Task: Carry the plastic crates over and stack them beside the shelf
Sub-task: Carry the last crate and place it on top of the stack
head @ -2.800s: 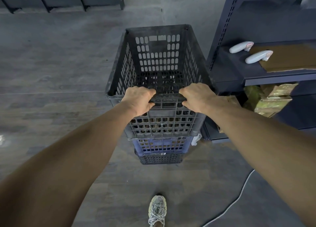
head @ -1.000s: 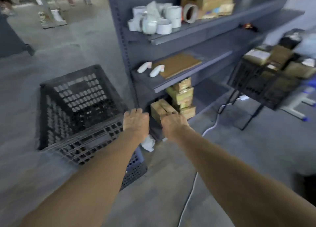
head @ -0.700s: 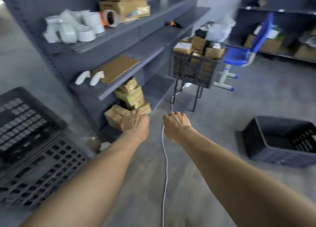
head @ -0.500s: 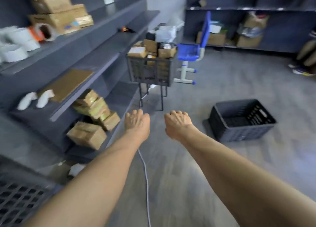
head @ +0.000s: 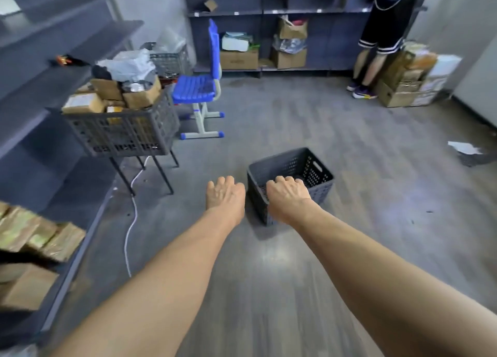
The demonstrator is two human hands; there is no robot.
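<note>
We are seeing a grey crate [head: 322,192] of matt, perforated plastic sitting on a floor [head: 295,276] of grey wood-grain planks that is catching a soft sheen of light. We are finding the shelf [head: 40,88] looking like dark, matt painted metal, the boxes [head: 83,104] showing dull brown cardboard, and the chair [head: 193,88] wearing smooth, glossy blue plastic on pale painted legs.

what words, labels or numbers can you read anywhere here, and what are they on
No text here can be read.
Too small: the small white tags on the edge of the dark back shelf.
Blurred: faint print on the brown cardboard box on its bottom level.
Blurred: pale labels on the stacked cardboard boxes by the right wall.
</note>
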